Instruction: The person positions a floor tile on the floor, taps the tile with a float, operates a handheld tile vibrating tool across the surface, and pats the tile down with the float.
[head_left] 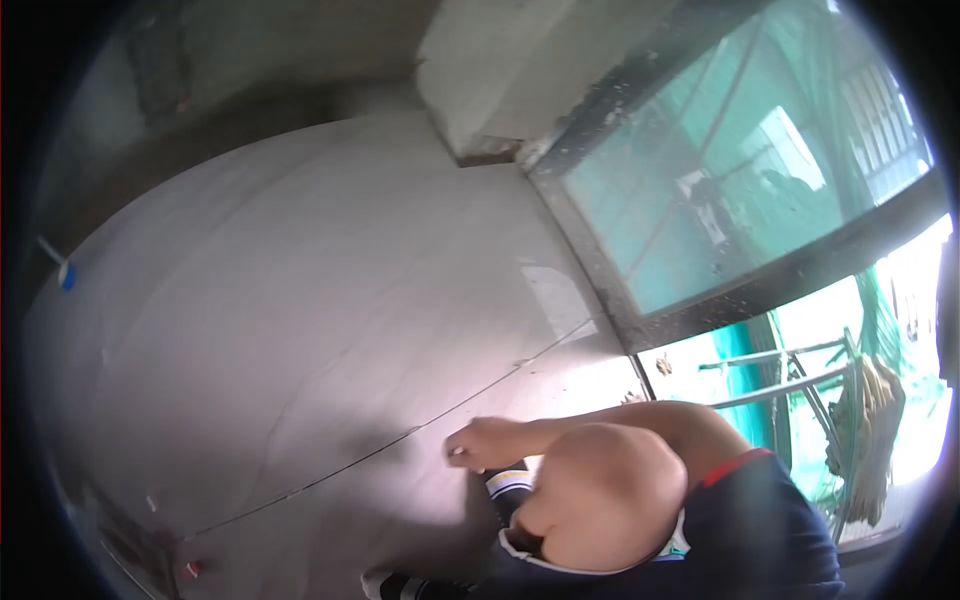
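Observation:
My right hand [480,445] is closed just above the grey tiled floor [300,300], beside a dark joint line between tiles. Something small and pale shows at its fingertips, too small to make out. The bare forearm reaches in from a dark sleeve with red trim [740,466] at the lower right. Below the arm bulges a rounded area of bare skin [610,495], which looks like a bent knee. Striped dark and white fabric [510,482] lies under the wrist. My left hand does not show.
A dark-framed glass panel [700,210] stands at the upper right, with green netting behind it. Metal bars [790,385] are beyond the opening below. A concrete wall [290,45] borders the floor. A blue-tipped item [67,275] and a small red object [193,568] are at left.

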